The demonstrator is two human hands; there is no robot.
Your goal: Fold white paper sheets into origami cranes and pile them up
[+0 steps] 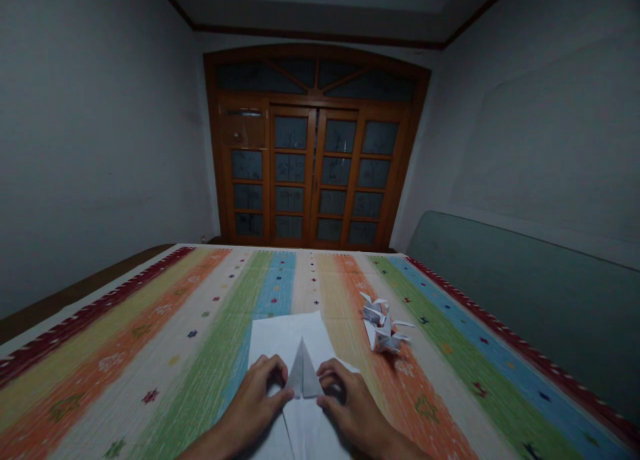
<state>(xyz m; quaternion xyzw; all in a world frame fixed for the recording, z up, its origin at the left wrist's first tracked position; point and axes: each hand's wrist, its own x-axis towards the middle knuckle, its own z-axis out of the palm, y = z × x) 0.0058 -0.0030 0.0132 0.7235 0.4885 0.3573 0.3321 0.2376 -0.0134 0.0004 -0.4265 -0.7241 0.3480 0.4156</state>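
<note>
A sheet of white paper [285,337] lies on a striped woven bedspread [150,353], and its lower part is folded. A pointed triangular flap [303,373] stands up at the middle of the sheet. My left hand [253,397] grips the paper from the left, with its thumb against the flap. My right hand [350,407] grips it from the right, with its fingers curled over the fold. Several folded paper figures [383,327] lie in a loose heap to the right of the sheet, apart from both hands. The paper beneath my palms is hidden.
The bedspread has red, orange, green and blue stripes and reaches a wooden edge at the left. A grey-green padded panel [520,300] rises along its right side. Glazed wooden double doors [313,173] stand beyond its far end.
</note>
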